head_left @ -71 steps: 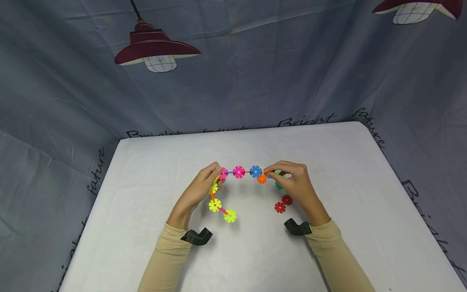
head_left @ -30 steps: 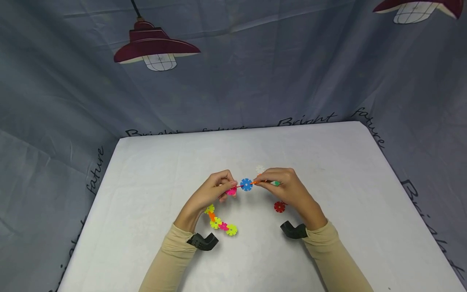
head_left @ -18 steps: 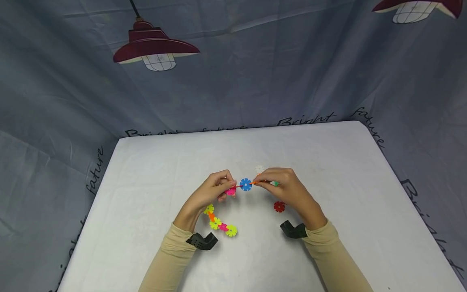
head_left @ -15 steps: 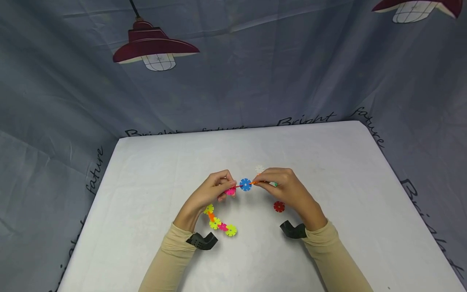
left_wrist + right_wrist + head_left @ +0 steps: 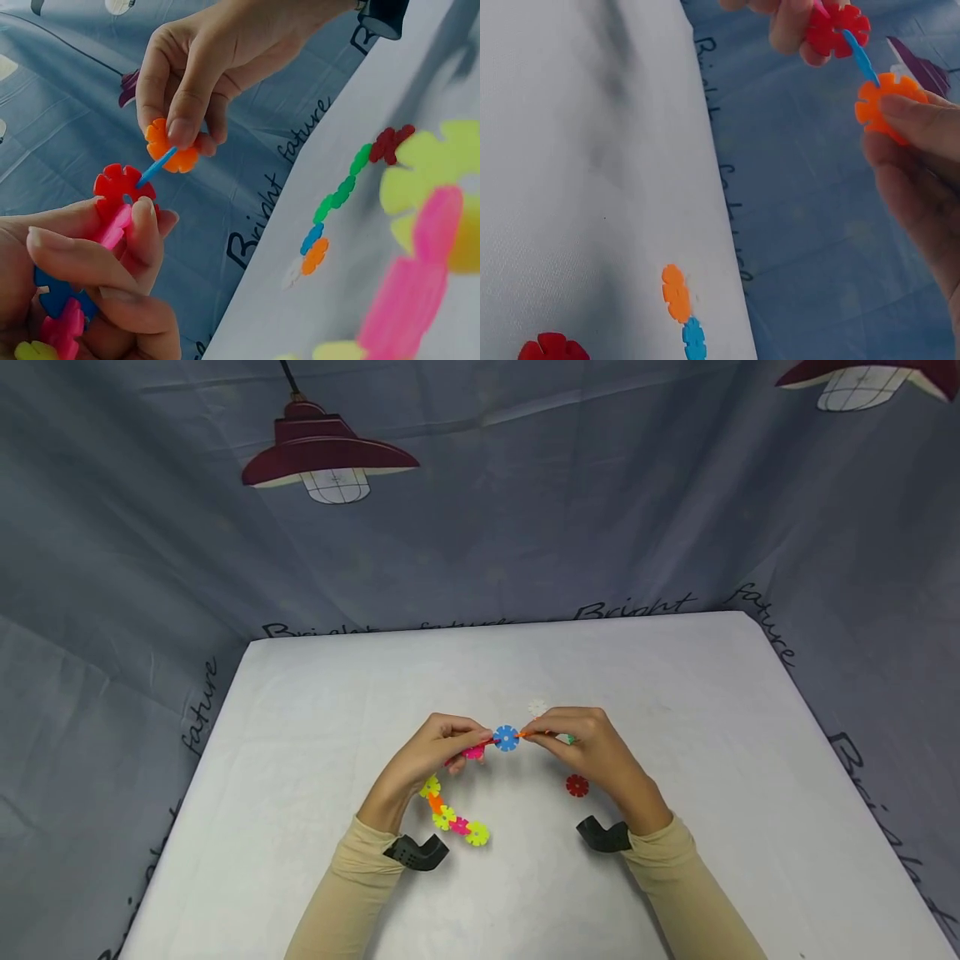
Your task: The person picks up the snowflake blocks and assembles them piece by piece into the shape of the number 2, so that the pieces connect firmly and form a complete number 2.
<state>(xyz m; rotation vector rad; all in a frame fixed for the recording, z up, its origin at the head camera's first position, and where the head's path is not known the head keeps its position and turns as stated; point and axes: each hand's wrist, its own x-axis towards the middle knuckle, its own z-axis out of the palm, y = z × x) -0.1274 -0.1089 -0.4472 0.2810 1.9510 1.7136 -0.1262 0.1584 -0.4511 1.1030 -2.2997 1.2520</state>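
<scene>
Between my two hands runs a chain of notched, flower-shaped plastic discs. My left hand (image 5: 438, 747) pinches a red disc (image 5: 120, 187) of it between thumb and finger. My right hand (image 5: 588, 743) pinches an orange disc (image 5: 889, 105) by its edge. A blue disc (image 5: 506, 738) links those two and looks edge-on in both wrist views. From the left hand the chain goes on through a pink disc (image 5: 474, 752), partly covered by fingers, and hangs down to several yellow discs (image 5: 477, 834) joined by orange and pink ones.
On the white table (image 5: 337, 693), under and beyond my right hand, lies a row of loose discs: dark red (image 5: 577, 786), green (image 5: 343, 191), blue (image 5: 694, 341), orange (image 5: 315, 256) and white (image 5: 537, 707). A grey printed curtain (image 5: 525, 527) stands behind the table's far edge.
Both hands have come closer together and nearer to me, and the yellow end of the chain has dropped lower. Lately my left fingers have shifted right, from the pink disc to the red one.
</scene>
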